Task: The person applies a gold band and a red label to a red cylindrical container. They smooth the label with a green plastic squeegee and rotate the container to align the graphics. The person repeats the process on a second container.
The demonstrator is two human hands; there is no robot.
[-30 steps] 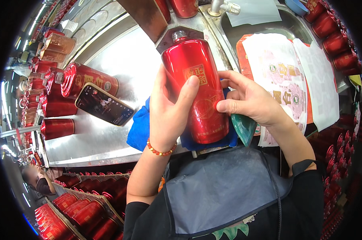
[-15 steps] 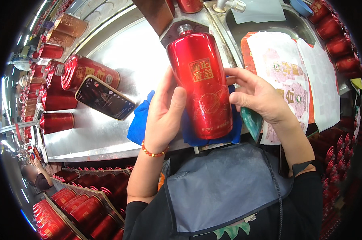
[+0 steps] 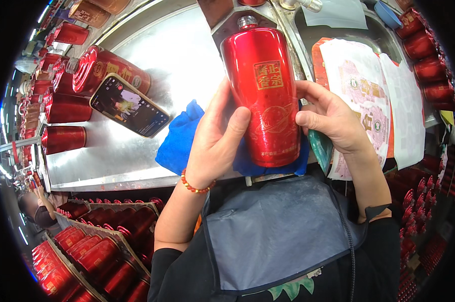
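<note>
A glossy red bottle (image 3: 262, 95) with gold markings and a clear glass neck leans over the worktop, its neck pointing away from me. My left hand (image 3: 221, 135) holds its left side, thumb on the front near the lower half; a red bead bracelet circles that wrist. My right hand (image 3: 333, 117) grips the opposite side, its thumb against the edge and the other fingers partly hidden behind. Just below the right hand a green pointed piece (image 3: 320, 151) shows; whether that hand holds it I cannot tell. A blue cloth (image 3: 179, 138) lies under the bottle.
On the metal worktop (image 3: 172, 60) a phone (image 3: 129, 105) with a lit screen leans against a red bottle (image 3: 104, 70). Printed sheets (image 3: 358, 95) lie at the right beside a sink. Crates of red bottles (image 3: 91, 251) stand lower left, where another person (image 3: 41, 206) is visible.
The view has shifted a little. Both hands keep hold of the red bottle, with the left thumb now further over its front. The picture on the phone has changed.
</note>
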